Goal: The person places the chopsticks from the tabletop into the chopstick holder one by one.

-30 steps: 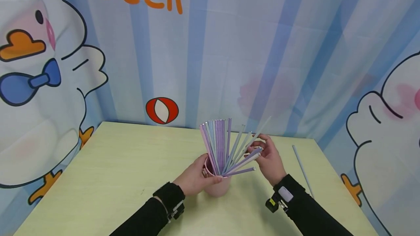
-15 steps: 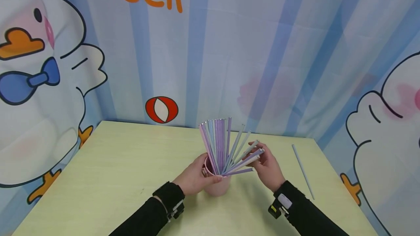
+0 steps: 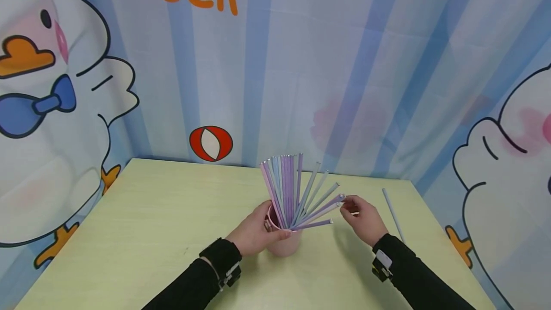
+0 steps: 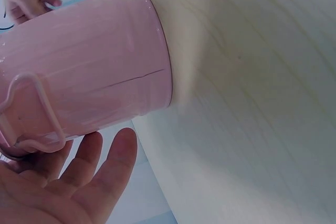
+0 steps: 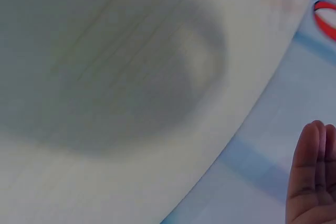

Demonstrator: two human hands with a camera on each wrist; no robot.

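Note:
My left hand (image 3: 257,232) grips a pink mug (image 3: 286,247), thumb over its near rim. In the left wrist view, the mug's handle (image 4: 46,109) faces the camera and the other fingers lie against its side. Several pastel straws (image 3: 287,193) stand fanned out in the mug, some leaning far right. Beside the outer straw tips is my right hand (image 3: 365,220), fingertips by the end of a purple straw (image 3: 333,200). In the right wrist view its fingers (image 5: 303,174) look straight and close together, with no straw visible; the thumb is hidden.
A pale blue straw (image 3: 391,209) lies on the light wooden table (image 3: 181,204) to the right, partly behind my right forearm. A striped cartoon curtain (image 3: 292,71) hangs along the table's far edge.
My right hand let go of a pale straw, which now leans lower among the others in the mug. It then moved right and slightly down. My left hand stays on the mug.

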